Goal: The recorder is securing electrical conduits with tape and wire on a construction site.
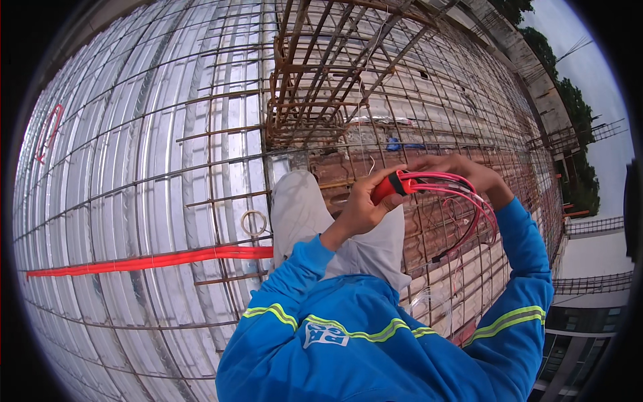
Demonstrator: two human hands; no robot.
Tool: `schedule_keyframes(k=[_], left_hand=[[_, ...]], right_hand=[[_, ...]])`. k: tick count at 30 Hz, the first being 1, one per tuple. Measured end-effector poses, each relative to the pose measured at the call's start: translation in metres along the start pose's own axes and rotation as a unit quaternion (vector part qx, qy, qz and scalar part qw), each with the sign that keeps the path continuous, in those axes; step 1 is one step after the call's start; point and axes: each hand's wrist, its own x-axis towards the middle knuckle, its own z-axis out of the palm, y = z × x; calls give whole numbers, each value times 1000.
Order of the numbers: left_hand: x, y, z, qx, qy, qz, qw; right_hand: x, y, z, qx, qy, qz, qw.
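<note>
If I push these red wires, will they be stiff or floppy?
Probably springy: the wires arc smoothly from the red tube in your left hand. Likely light too, being thin. Beyond the bend they may swing, seeming to hang free.

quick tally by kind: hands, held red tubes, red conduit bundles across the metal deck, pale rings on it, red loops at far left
hands: 2 (left hand, right hand)
held red tube: 1
red conduit bundle: 1
pale ring: 1
red loop: 1
total: 6
</note>
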Motion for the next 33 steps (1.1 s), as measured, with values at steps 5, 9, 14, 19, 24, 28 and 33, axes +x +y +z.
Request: schedule_keyframes(k=[5,9,14,19,24,28,33], left_hand=[[0,1,-7,-28,23,-14,999],[0,-1,0,-27,2,-25,999],[5,-1,-4,-51,12,-11,999],[8,-6,11,-16,43,17,999],[18,-10,6,-10,97,-24,995],[22,-7,13,64,53,-21,996],[17,2,31,145,-19,-4,989]], right_hand=[[-51,-57,48,-68,426,-179,884],[-38,-18,119,-242,369,-49,896],[-2,28,109,-120,450,-33,884],[-7,35,97,-300,368,-7,880],[-26,17,116,-186,389,-1,902],[-36,-27,107,-343,353,-69,868],[5,-51,54,-369,205,-79,903]])
